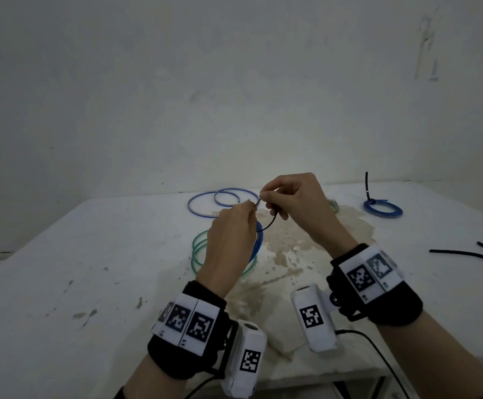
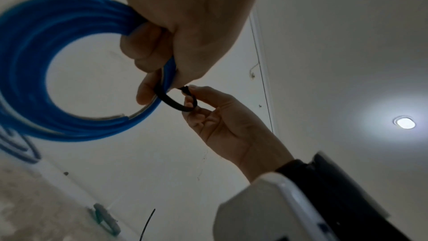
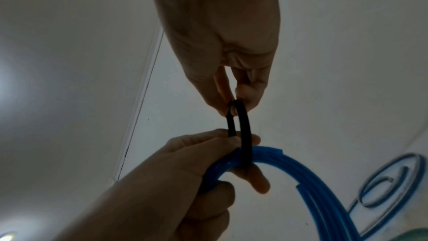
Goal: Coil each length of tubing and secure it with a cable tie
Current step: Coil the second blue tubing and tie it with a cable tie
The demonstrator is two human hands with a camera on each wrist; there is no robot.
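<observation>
Left hand [image 3: 185, 162] grips the coiled blue plastic tubing [image 2: 34, 61]; right hand [image 2: 220, 116] pinches the black cable tie [image 3: 243, 135] looped round it; best feed the tail squarely and cinch snug.

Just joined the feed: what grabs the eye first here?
Mid-frame above the stained white table, the left hand grips a coiled blue plastic tube while the right hand pinches a black cable tie looped around it. Far right lies a tied blue coil.
</observation>
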